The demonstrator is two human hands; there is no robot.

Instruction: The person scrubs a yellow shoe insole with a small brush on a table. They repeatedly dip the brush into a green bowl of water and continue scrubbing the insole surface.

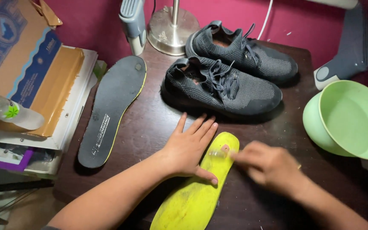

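Both insoles were out of the shoes (231,72): the left hand (188,149) lay flat, ungripping, on the yellow insole (192,200), the right hand (269,166) pinched a small clear object (218,152) against it, and the black insole (113,108) lay untouched.

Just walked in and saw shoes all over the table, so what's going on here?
A person is working on a yellow insole lying on a dark wooden table. The left hand presses flat on it, while the blurred right hand holds something small to its top end. A second insole, dark side up, lies to the left. A pair of black sneakers sits behind, a green bowl at right.
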